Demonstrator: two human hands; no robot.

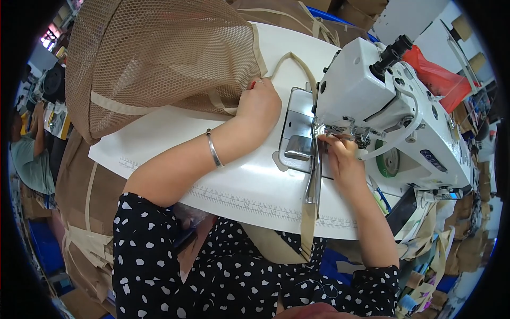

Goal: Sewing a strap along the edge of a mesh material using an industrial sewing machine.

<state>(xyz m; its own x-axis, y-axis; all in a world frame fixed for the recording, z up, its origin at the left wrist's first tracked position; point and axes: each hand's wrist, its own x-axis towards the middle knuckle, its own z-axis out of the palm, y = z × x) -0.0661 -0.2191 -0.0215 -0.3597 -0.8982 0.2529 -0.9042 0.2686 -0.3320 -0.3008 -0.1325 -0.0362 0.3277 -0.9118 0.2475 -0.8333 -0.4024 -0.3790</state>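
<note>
My left hand (260, 105) is closed on the corner of a large piece of brown mesh fabric (175, 58) with beige edging, which spreads away to the far left. A beige binding tape (293, 56) loops from beside that hand toward the white sewing machine (357, 80). More tape hangs from the metal binder guide (313, 187) over the table's front edge. My right hand (344, 159) is bent in close to the needle area, its fingertips together beside the tape; what they pinch is hidden.
The white sewing table (234, 183) has a printed ruler along its near edge. Behind the machine lies a red plastic bag (438, 77). A green reel (388, 159) sits under the machine arm. Beige fabric strips (425, 244) hang at the right. Another person (33, 154) sits at the far left.
</note>
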